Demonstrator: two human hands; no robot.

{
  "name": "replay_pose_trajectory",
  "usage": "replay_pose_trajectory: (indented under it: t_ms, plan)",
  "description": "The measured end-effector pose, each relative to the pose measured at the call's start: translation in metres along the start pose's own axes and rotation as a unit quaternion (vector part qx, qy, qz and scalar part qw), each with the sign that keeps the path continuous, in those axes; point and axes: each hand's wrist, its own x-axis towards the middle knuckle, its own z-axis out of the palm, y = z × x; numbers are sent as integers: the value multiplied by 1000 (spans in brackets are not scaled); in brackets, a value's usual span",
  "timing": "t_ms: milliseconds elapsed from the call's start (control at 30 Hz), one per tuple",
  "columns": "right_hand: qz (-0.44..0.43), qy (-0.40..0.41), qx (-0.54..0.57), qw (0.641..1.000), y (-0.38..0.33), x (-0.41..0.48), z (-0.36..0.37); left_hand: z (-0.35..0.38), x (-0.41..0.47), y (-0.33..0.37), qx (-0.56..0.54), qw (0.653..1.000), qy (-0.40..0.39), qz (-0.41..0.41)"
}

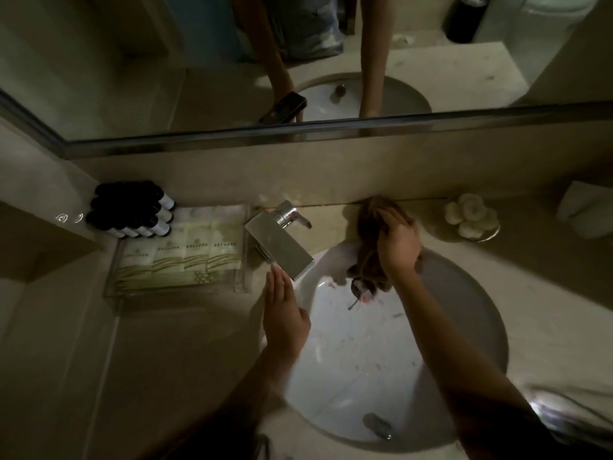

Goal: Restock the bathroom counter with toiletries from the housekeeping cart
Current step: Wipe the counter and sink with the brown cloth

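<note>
The right hand [396, 240] is bunched over a brown cloth [366, 265], fingers curled into it, and the cloth is pressed down where the back of the desk [547, 277] meets the rim of the basin [358, 353]. The left hand [285, 313] is held flat, fingers straight and pressed together, just beside the tip of the square tap [282, 247]; nothing is held in it.

Judged from the cloth, a wipe-down is the step in hand, and the restocking itself seems well along. The small dark bottles [132, 207] are stacked on their sides in the far left corner, against the clear tray [111, 287], in which the pale sachets [185, 257] are laid in overlapping rows. No cart is seen.

The next move likely calls for the cloth to be drawn along the rim and round the tap base, with care that the tray is not knocked. Specks are scattered in the basin, so a rinse may be wanted.

Further right, a dish of white rounds [471, 215] and a folded white towel [583, 207] are set on the pale stone. Above, a mirror [166, 61] is run along the wall. The room is dimly lit.
</note>
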Motion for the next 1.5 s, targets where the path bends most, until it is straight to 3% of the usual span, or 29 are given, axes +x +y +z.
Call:
replay_pose_trajectory:
  t_ms: [133,300,467,567,800,933,1033,1100,1200,1267,1333,1433,1500]
  plan:
    - [48,14,-10,999,17,-9,-11,-6,1,0,1,1000,-27,6]
    - [44,-2,17,999,34,-54,-17,-19,2,2,-30,997,-72,-9]
    - [62,3,151,987,61,-88,-61,-23,-33,38,-165,979,-118,2]
    - [96,-13,296,950,61,-110,-104,-15,-63,81,-267,944,-186,49]
    - [124,83,395,906,97,-133,-209,-12,-90,169,-270,926,-237,114]
    - [163,148,342,914,142,-126,-256,-12,-92,212,-270,930,-222,114]
    - [169,188,202,946,175,-115,-267,-10,-87,245,-289,927,-227,82]
    - [153,174,111,966,187,-110,-258,-11,-81,261,-303,922,-233,52]
    - [81,80,32,993,203,-99,-231,-4,-66,280,-351,906,-236,-4]
    - [51,-11,4,999,209,-90,-212,4,-50,286,-408,881,-230,-70]
    - [76,-63,-25,995,204,-77,-201,21,-28,283,-465,850,-206,-139]
    - [99,-9,-34,995,189,-42,-193,17,-2,289,-544,795,-182,-197]
    - [98,-2,72,993,184,-14,-186,6,13,298,-591,755,-179,-223]
